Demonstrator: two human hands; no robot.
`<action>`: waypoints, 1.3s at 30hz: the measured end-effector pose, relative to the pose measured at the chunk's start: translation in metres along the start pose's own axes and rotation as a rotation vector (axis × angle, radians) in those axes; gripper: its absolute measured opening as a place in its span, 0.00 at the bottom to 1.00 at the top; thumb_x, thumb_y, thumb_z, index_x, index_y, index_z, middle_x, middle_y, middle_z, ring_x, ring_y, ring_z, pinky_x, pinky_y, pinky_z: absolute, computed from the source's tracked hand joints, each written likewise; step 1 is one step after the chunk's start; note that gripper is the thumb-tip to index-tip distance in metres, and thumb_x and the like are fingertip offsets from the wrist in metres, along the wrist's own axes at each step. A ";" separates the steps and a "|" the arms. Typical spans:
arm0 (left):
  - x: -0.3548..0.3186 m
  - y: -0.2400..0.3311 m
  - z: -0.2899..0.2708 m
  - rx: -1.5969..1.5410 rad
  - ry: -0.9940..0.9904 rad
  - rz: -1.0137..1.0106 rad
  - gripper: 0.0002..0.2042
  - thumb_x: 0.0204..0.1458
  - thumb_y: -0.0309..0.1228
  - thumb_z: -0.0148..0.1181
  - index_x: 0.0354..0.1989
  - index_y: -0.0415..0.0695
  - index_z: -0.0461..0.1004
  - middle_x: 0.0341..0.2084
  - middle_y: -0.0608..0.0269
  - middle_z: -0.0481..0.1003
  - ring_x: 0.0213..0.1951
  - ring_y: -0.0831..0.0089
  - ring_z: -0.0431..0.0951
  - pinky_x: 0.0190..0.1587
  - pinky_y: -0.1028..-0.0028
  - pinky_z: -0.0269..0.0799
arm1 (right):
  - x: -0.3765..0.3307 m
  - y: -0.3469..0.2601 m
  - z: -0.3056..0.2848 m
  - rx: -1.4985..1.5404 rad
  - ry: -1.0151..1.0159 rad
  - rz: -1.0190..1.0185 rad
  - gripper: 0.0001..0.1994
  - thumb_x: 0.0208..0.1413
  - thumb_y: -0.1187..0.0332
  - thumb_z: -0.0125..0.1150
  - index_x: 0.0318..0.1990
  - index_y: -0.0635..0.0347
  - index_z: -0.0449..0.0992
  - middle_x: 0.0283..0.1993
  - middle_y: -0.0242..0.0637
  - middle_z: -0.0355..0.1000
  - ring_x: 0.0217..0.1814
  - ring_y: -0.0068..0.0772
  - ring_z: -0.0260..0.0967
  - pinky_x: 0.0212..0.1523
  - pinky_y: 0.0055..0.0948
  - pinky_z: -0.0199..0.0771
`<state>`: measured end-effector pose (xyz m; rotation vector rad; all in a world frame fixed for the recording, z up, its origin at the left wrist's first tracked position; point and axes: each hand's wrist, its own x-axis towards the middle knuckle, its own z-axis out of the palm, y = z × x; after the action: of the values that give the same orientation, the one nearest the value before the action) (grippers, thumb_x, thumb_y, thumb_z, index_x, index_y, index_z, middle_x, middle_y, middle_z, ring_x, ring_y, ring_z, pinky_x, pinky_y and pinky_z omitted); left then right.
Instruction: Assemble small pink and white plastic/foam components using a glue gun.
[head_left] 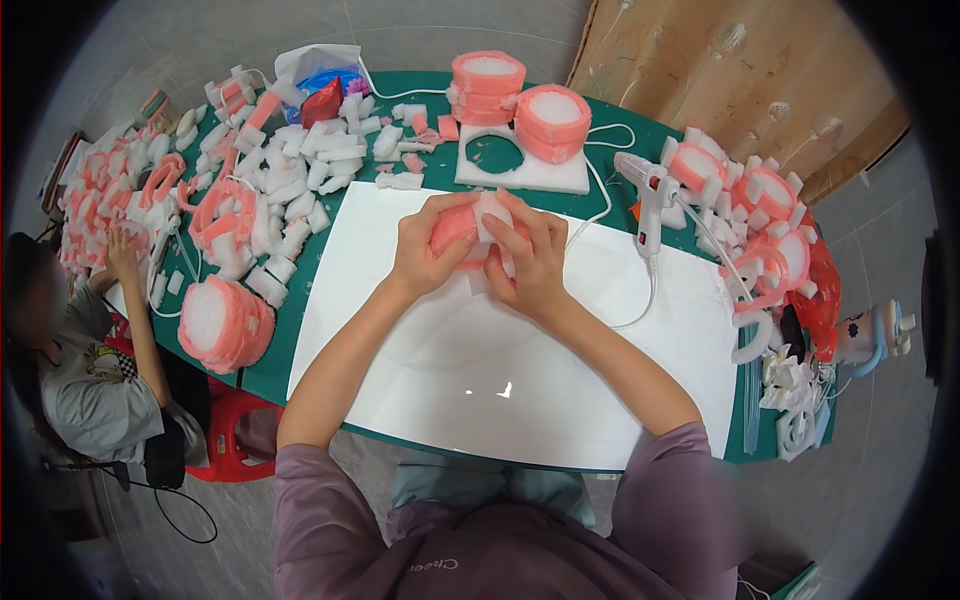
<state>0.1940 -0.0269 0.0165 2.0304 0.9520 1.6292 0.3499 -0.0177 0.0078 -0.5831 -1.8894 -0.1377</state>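
Note:
Above the white board (480, 370), both hands grip one rounded pink-and-white foam piece (455, 228). My left hand (422, 248) wraps around its pink left side. On the opposite side, the fingers of my right hand (535, 255) press against a white foam part of it. Its underside is mostly hidden by my hands. To the right of my hands, a white glue gun (650, 205) rests at the board's far edge, its cord trailing down over the board.
Stacked round pink-and-white foam pieces (488, 85) stand at the back, beside a square foam sheet with a round hole (545, 178). White foam blocks (285, 175) heap up on the left, foam rings (770, 190) on the right. A co-worker (90, 360) sits at far left.

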 end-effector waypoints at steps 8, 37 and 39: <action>-0.001 -0.001 0.000 0.006 -0.006 -0.004 0.18 0.43 0.27 0.55 0.45 0.39 0.65 0.36 0.52 0.73 0.35 0.63 0.76 0.38 0.73 0.70 | 0.000 0.000 0.000 0.008 -0.002 0.005 0.27 0.31 0.79 0.52 0.46 0.49 0.67 0.55 0.37 0.59 0.42 0.36 0.54 0.44 0.31 0.53; 0.000 -0.001 0.000 -0.006 -0.001 -0.021 0.18 0.41 0.29 0.55 0.44 0.40 0.67 0.36 0.54 0.73 0.35 0.63 0.76 0.38 0.72 0.70 | -0.001 0.002 0.002 -0.009 0.012 -0.020 0.28 0.31 0.79 0.53 0.47 0.48 0.66 0.55 0.37 0.59 0.44 0.35 0.54 0.45 0.28 0.53; 0.000 0.000 0.000 0.005 -0.008 -0.015 0.18 0.41 0.28 0.55 0.44 0.39 0.67 0.37 0.54 0.73 0.35 0.63 0.76 0.38 0.73 0.70 | -0.001 0.002 0.001 -0.007 0.014 -0.022 0.27 0.31 0.79 0.53 0.47 0.48 0.67 0.55 0.37 0.59 0.43 0.36 0.54 0.45 0.28 0.53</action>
<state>0.1940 -0.0267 0.0165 2.0270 0.9669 1.6116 0.3503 -0.0155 0.0059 -0.5649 -1.8830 -0.1621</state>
